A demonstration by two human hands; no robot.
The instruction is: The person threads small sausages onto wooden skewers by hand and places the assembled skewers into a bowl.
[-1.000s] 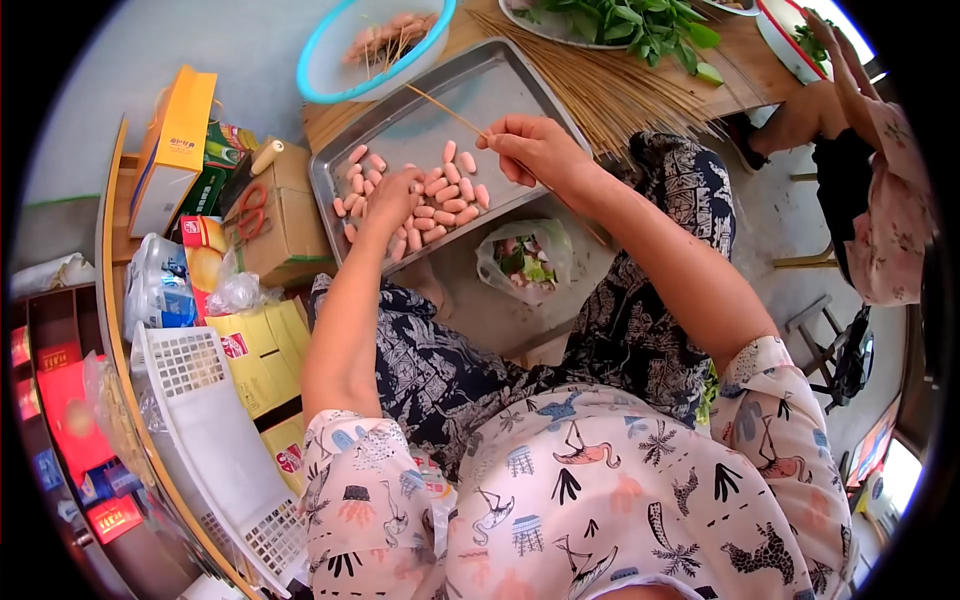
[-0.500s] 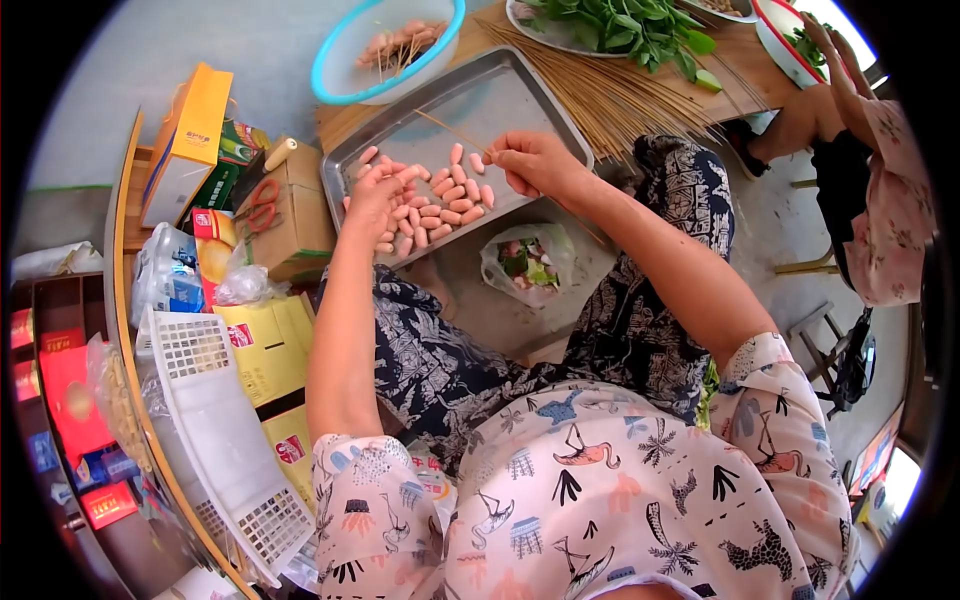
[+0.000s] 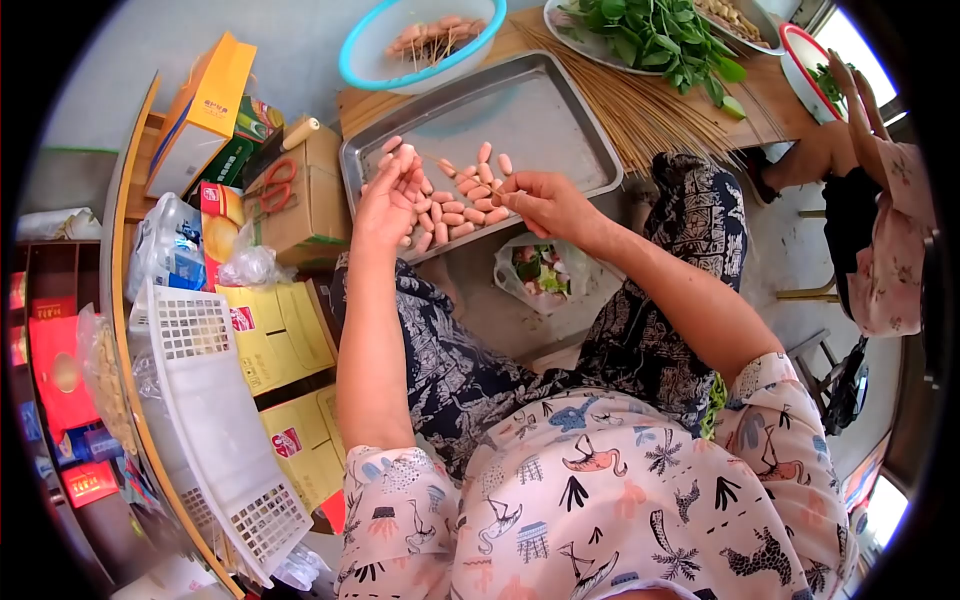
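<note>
A metal tray (image 3: 580, 120) lies in front of me with a heap of small pink sausages (image 3: 452, 218) at its near left. My left hand (image 3: 388, 205) is over the left part of the heap, palm turned up and fingers curled around a small sausage at the fingertips. Pinched in my right hand (image 3: 548, 205), at the heap's right edge, is a thin bamboo skewer (image 3: 447, 166) that slants toward my left hand. Whether its tip touches the held sausage I cannot make out.
A blue-rimmed bowl (image 3: 362, 78) of skewered sausages stands behind the tray. Loose bamboo skewers (image 3: 640, 115) and leafy greens (image 3: 660, 40) lie right of it. Below the tray is a plastic bag (image 3: 540, 272) of scraps. Scissors (image 3: 277, 185) rest on a carton at left. Another person's hand (image 3: 850, 95) shows at right.
My left hand has lifted from the heap, with a sausage now at its fingertips. The skewer in my right hand has swung lower, toward the left hand. The whole view has shifted slightly.
</note>
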